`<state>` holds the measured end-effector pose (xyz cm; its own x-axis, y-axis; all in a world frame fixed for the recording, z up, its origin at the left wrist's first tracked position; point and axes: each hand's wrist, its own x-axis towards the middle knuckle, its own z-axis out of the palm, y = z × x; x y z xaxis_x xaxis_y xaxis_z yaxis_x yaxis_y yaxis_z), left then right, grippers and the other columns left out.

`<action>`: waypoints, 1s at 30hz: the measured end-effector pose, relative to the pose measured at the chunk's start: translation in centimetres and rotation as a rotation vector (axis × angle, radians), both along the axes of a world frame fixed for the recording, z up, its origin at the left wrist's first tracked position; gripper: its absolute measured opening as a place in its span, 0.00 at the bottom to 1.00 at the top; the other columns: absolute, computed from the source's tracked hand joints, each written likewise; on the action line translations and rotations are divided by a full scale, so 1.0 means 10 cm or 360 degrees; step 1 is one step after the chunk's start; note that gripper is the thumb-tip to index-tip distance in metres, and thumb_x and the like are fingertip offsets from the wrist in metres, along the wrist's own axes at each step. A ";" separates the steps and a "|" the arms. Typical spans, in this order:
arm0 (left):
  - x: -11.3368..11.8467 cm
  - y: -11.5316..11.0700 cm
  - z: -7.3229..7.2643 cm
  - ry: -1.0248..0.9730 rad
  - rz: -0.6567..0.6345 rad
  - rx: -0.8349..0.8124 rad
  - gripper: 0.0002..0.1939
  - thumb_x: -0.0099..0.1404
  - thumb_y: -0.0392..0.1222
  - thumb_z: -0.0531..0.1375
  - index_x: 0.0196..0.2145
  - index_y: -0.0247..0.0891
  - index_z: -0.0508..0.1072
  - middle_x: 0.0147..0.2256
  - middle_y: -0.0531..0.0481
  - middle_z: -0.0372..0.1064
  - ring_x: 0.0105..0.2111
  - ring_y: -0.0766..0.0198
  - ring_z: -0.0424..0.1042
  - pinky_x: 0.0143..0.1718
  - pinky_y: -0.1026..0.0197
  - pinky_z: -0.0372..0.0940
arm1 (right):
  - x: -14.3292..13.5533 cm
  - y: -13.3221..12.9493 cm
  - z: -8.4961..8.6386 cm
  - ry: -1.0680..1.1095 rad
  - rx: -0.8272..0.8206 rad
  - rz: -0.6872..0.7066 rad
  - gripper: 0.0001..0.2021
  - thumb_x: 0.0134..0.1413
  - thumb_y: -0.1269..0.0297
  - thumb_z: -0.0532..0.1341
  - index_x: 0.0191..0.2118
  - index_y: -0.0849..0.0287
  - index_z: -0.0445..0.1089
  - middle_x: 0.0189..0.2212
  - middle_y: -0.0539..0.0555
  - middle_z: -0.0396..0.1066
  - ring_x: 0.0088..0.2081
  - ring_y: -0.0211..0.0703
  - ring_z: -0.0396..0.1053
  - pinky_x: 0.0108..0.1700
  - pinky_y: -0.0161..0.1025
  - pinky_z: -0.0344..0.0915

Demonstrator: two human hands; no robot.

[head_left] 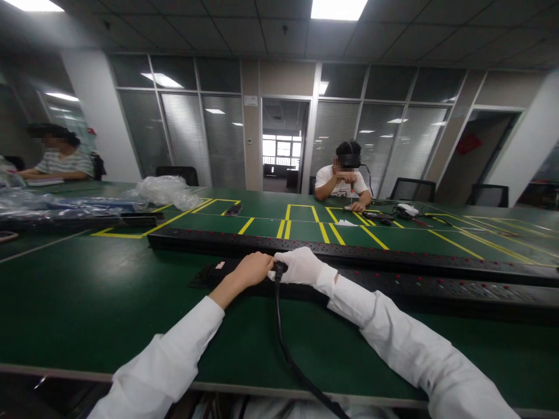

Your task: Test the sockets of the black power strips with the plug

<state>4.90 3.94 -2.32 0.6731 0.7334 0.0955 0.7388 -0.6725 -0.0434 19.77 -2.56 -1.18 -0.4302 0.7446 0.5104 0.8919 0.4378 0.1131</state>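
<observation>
Black power cord plug [280, 268] sits in the grip of my right hand [301, 265], which wears a white glove. Its cable [282, 337] runs down over the table's front edge. My bare left hand [254, 269] is closed over the near black power strip [375, 280], right beside the plug; its fingertips are partly hidden. Whether the plug's prongs are in an outlet cannot be made out. Behind lies a second long black power strip [196, 240], parallel to the first, with red dots along its top.
The green table [109, 308] carries yellow tape outlines [301, 206]. Clear plastic wrap [168, 191] lies at the left, near a small dark part [233, 209]. Across the table a person [343, 180] works among cables [404, 210]; another person [65, 157] sits far left.
</observation>
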 end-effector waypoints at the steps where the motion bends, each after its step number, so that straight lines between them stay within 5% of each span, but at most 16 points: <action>1: 0.00 0.00 0.00 -0.0004 -0.0004 0.0000 0.18 0.63 0.40 0.42 0.31 0.36 0.70 0.34 0.40 0.70 0.36 0.55 0.70 0.34 0.58 0.61 | 0.00 0.00 0.00 -0.0003 0.0007 -0.0008 0.18 0.46 0.47 0.51 0.29 0.56 0.68 0.21 0.49 0.70 0.24 0.34 0.65 0.25 0.30 0.48; 30: -0.01 0.01 0.00 -0.0007 -0.0052 -0.0016 0.18 0.64 0.42 0.42 0.32 0.36 0.69 0.34 0.40 0.71 0.36 0.55 0.70 0.34 0.58 0.61 | 0.00 -0.05 0.04 -0.0011 0.0010 0.0014 0.22 0.43 0.43 0.53 0.35 0.57 0.66 0.23 0.51 0.72 0.27 0.38 0.68 0.28 0.31 0.53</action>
<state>4.82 4.00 -2.36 0.6961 0.7121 0.0911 0.7168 -0.6965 -0.0331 19.77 -3.07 -0.82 -0.4400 0.7376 0.5121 0.8873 0.4448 0.1218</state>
